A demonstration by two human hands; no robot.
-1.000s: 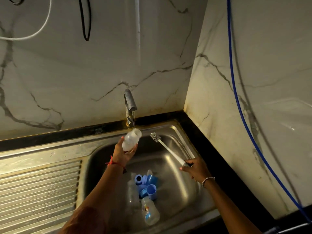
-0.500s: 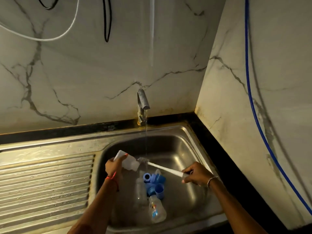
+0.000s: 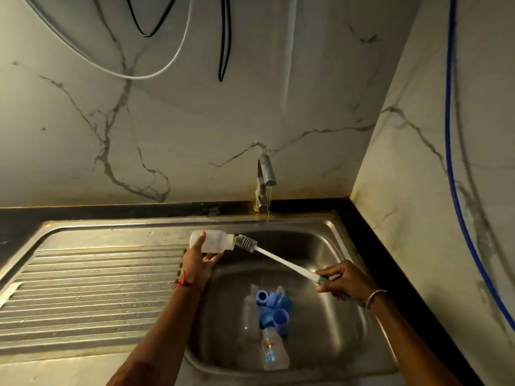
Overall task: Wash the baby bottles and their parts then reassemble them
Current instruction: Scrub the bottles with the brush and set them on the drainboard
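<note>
My left hand (image 3: 198, 263) grips a clear baby bottle (image 3: 213, 240) sideways over the left edge of the sink basin, its mouth facing right. My right hand (image 3: 344, 282) grips the handle of a white bottle brush (image 3: 274, 257); the bristled head sits right at the bottle's mouth. On the basin floor lie several blue caps and rings (image 3: 274, 307), another clear bottle with a printed label (image 3: 274, 351) and a clear part (image 3: 250, 310) beside them.
The tap (image 3: 266, 176) runs a thin stream into the steel sink (image 3: 334, 316). A ribbed drainboard (image 3: 92, 288) lies to the left. Marble walls close in behind and on the right, with a blue hose (image 3: 452, 162) and cables hanging.
My left hand took the bottle from under the tap, lowered it and turned it sideways. My right hand swung the brush head across to the bottle's mouth.
</note>
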